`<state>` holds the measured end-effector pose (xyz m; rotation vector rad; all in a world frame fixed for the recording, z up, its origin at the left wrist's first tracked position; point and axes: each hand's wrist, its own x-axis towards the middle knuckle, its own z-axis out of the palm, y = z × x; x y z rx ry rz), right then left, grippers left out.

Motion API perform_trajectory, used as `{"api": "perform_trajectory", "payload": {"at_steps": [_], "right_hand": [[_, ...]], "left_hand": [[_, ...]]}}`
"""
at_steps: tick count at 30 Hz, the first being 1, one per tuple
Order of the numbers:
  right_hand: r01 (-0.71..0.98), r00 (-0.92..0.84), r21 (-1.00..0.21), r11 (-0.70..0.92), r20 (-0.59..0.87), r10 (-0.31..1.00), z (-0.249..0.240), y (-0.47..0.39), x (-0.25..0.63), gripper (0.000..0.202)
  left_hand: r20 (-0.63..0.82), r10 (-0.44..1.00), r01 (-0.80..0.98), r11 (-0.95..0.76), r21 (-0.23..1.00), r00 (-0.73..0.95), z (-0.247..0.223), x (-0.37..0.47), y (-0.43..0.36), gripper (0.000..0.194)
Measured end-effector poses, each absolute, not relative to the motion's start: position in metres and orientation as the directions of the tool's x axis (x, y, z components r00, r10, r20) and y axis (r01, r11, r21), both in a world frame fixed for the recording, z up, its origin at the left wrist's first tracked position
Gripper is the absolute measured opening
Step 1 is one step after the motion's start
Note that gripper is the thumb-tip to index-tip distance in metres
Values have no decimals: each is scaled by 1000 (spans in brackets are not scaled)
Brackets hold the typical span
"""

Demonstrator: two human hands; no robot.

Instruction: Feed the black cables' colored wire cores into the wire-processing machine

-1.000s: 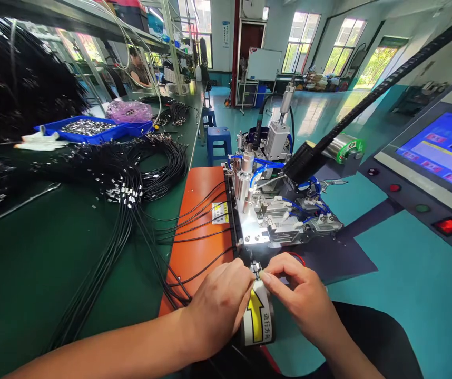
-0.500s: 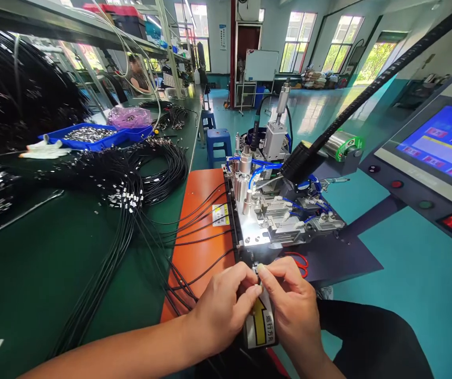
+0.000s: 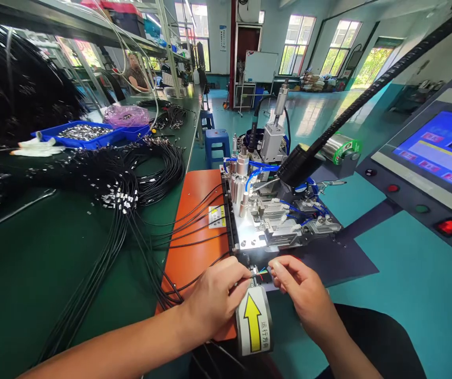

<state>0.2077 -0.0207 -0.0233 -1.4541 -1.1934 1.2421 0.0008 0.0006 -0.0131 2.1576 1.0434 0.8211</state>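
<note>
In the head view, my left hand (image 3: 226, 287) pinches a black cable close to its stripped end. Thin coloured wires (image 3: 262, 273) poke out of that end to the right, past the fingertips. My right hand (image 3: 303, 289) is closed in a pinch just right of the wire tips; whatever its fingertips hold is too small to make out. Below the wires sits a rounded block with a yellow arrow label (image 3: 253, 321). The front of a metal machine with air cylinders (image 3: 273, 221) lies just beyond both hands.
Several black cables cross an orange plate (image 3: 198, 210) on the left. Cable bundles (image 3: 158, 173) and a blue tray of small metal parts (image 3: 84, 132) lie on the green table (image 3: 52, 252). A control screen (image 3: 443, 152) stands at right, a solder reel (image 3: 342, 148) behind. A person (image 3: 137, 76) sits far back.
My hands were together at the cable end, and now they are apart. The right hand has shifted right, leaving the coloured wires and the arrow label in sight.
</note>
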Motion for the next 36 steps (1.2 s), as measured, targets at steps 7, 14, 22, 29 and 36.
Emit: {"api": "perform_trajectory", "payload": {"at_steps": [7,14,22,29,36], "right_hand": [[190,-60,-976,-102,-115,991,-17,-17,200,26],[246,-69,-968,-55,-74,995,-18,-16,197,27],[240,3,-966,-94,-96,995,-42,-18,191,32],[206,28,-972,-113,-110,994,-50,-17,188,32],[176,34,-976,-127,-123,992,-54,-16,187,33]], "left_hand": [[269,820,471,-524,710,505,-14,1,0,14],[271,816,481,-533,696,511,-16,1,1,15],[316,779,490,-598,635,541,-26,0,2,22],[334,770,491,-614,618,543,-27,-1,2,26],[351,770,502,-621,602,532,-29,-1,3,25]]}}
